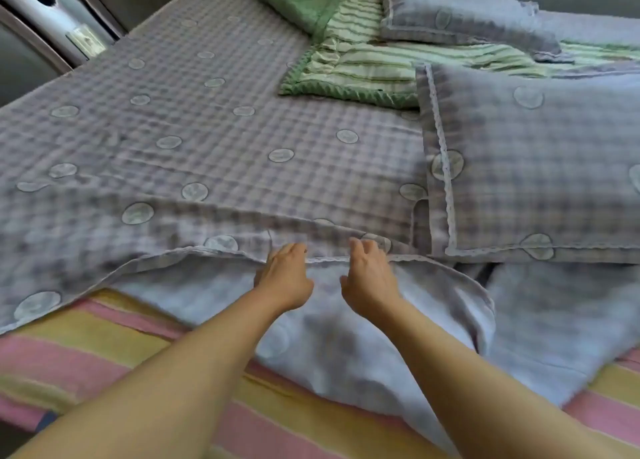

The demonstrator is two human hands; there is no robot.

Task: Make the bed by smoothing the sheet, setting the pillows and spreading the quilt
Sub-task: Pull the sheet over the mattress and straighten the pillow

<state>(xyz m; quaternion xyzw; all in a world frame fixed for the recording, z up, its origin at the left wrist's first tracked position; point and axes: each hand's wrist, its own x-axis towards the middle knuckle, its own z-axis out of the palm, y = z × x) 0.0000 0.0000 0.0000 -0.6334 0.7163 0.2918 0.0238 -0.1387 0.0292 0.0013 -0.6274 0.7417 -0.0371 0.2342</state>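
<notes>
Both hands grip the trimmed hem of the sheet at the near edge of the bed: left hand and right hand side by side, fingers curled over the hem and clamped on it. The sheet is checked w/ round motifs; its near part is folded back, showing the pale underside and the striped mattress below.

Two pillows sit toward the right side: near pillow & far pillow. The green quilt lies bunched at the far edge.

Step in hand, prob.: pull the hem toward the near edge. Do it well by spreading the hands wider, pulling evenly and low, then tucking so no ridge stays mid-bed.
</notes>
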